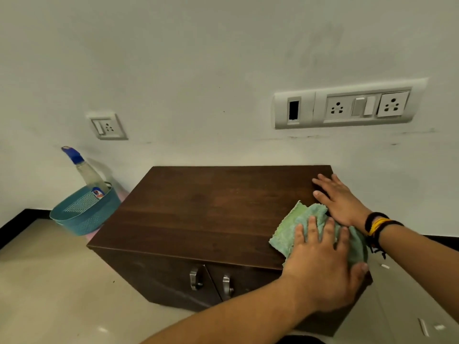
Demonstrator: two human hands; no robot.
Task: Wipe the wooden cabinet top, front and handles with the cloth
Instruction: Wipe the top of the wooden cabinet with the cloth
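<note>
The dark wooden cabinet (198, 209) stands on the floor against the wall. A green cloth (289, 230) lies on its top near the front right corner. My left hand (323, 266) presses down on the cloth with its fingers spread, and the thumb hangs over the right edge. Just behind the cloth, my right hand (340, 199) lies flat on the bare wood by the right rear corner and holds nothing. Two metal handles (196, 278) (227, 285) sit side by side on the front doors below the top.
A blue basket (74, 219) with a spray bottle (84, 170) in it stands on the floor left of the cabinet. Wall sockets (347, 106) (108, 126) sit above. Beige tiled floor (49, 281) lies to the left and front.
</note>
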